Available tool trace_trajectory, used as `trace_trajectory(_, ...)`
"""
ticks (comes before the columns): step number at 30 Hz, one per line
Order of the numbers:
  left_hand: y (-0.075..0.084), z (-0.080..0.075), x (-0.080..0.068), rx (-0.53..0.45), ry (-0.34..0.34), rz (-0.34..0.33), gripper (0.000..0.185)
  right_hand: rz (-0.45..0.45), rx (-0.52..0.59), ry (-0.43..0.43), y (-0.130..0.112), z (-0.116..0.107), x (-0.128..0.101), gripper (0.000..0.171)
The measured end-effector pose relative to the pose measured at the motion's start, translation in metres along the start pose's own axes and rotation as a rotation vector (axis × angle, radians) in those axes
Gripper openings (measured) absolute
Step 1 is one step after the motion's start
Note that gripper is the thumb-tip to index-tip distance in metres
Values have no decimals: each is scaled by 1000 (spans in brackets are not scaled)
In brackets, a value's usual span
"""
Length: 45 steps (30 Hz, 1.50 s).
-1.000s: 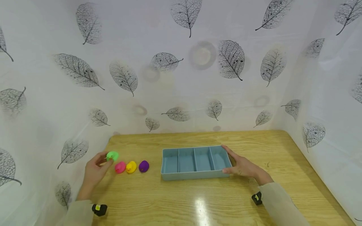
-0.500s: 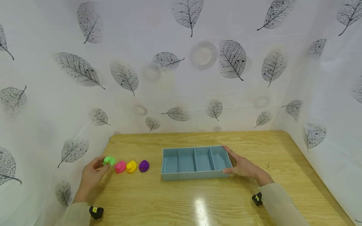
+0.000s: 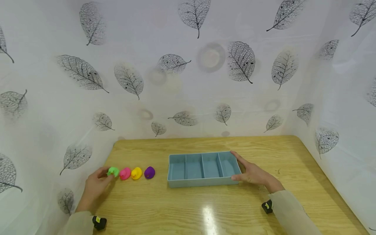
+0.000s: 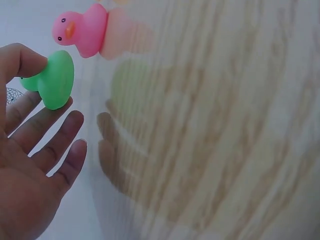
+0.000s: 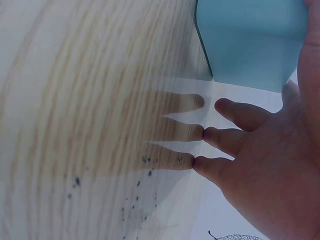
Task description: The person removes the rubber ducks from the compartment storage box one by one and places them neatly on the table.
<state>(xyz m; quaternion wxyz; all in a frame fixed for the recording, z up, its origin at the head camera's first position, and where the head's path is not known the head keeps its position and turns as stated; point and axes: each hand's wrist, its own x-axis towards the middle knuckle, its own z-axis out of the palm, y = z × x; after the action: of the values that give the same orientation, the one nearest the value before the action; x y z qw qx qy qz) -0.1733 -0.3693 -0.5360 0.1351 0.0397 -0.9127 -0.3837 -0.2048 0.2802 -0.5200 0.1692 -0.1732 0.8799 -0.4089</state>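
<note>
Between thumb and fingers, my left hand [image 3: 94,186] pinches a green rubber duck [image 3: 113,172] at the left of the table. In the left wrist view the green duck [image 4: 57,82] sits close over the tabletop, its flat base turned toward the camera. A pink rubber duck [image 3: 125,173] stands just right of it, followed in a row by a yellow duck [image 3: 136,173] and a purple duck [image 3: 149,173]. My right hand [image 3: 255,174] grips the right end of a blue-grey divided tray [image 3: 202,182], thumb at the front corner and forefinger at the back one. Its compartments hold nothing.
The wooden table [image 3: 176,209] carries everything. A white leaf-patterned curtain [image 3: 188,91] encloses its back and both sides. Dark wrist cameras [image 3: 100,222] are strapped at both sleeves.
My left hand has lowered the green duck and shifted it slightly left, bringing it into line with the other ducks. The right hand and the tray have stayed in place.
</note>
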Motion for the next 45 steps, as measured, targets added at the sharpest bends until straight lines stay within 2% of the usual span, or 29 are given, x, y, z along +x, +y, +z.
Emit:
trace_trajectory(3, -2, 1, -1, 27, -20, -26, 39, -3, 3, -2, 0, 0, 0, 108)
trace_trajectory(11, -3, 1, -1, 113, -53, -12, 41, -14, 13, 1, 0, 0, 0, 107)
trace_trajectory(15, -1, 0, -1, 124, -72, -16, 41, -17, 16, -1, 0, 0, 1, 107)
trace_trajectory(22, -5, -1, 0, 145, -52, 32, 39, -15, 4, 2, 0, 0, 0, 106)
trace_trajectory(32, -13, -2, 0, 193, -12, 64, 40, -20, 9, 0, -1, 0, 0, 106)
trace_trajectory(36, -12, -2, 0, 191, -36, 55, 41, -18, 11, -3, -1, 0, -1, 106)
trace_trajectory(41, -11, -1, 3, 224, -84, 19, 53, -17, 15, -7, 0, 0, 0, 106)
trace_trajectory(45, -11, -1, 4, 239, -80, 33, 54, -18, 20, -9, 0, 0, 0, 106)
